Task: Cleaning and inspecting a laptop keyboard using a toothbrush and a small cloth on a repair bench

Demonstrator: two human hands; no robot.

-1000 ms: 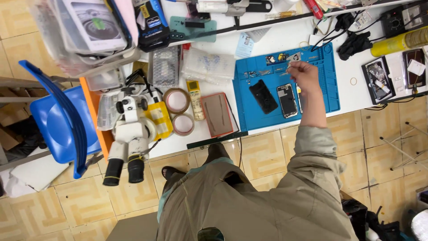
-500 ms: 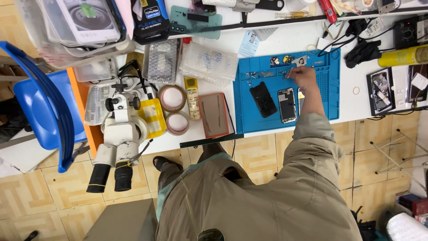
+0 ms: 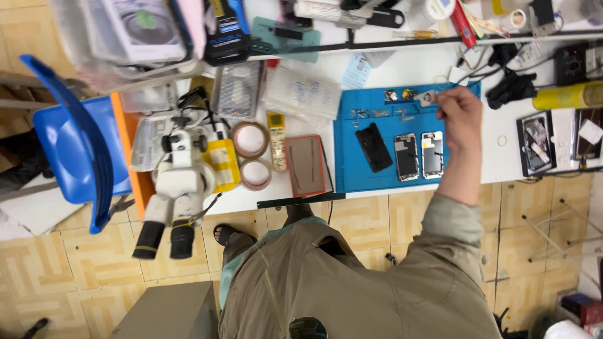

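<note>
Seen from above, a person in an olive-green jacket point(image 3: 352, 289) stands at the near edge of a white worktop point(image 3: 402, 63), one sandalled foot point(image 3: 227, 235) showing on the patterned tile floor point(image 3: 63, 289). The right hand point(image 3: 460, 116) reaches out over a blue repair mat point(image 3: 345, 169), its fingers point(image 3: 443, 100) drawn narrow around a small pale part point(image 3: 427, 97) at the mat's far edge; the grip itself is too small to make out clearly. The left hand is out of view. Just near the hand, on the mat, lie two opened phones point(image 3: 419, 156) side by side, with a black phone screen point(image 3: 373, 147) tilted to their left. Left of the mat sit a reddish-brown case point(image 3: 306, 165), two tape rolls point(image 3: 250, 139) and a slim yellow tool point(image 3: 277, 141). Further left a white stereo microscope point(image 3: 179, 188) overhangs the worktop's near edge, beside a blue plastic chair point(image 3: 69, 144). To the right, another opened device point(image 3: 536, 143) rests near a yellow canister point(image 3: 568, 95). Along the far side lie clear plastic bags point(image 3: 301, 94) and black cables point(image 3: 512, 85).
</note>
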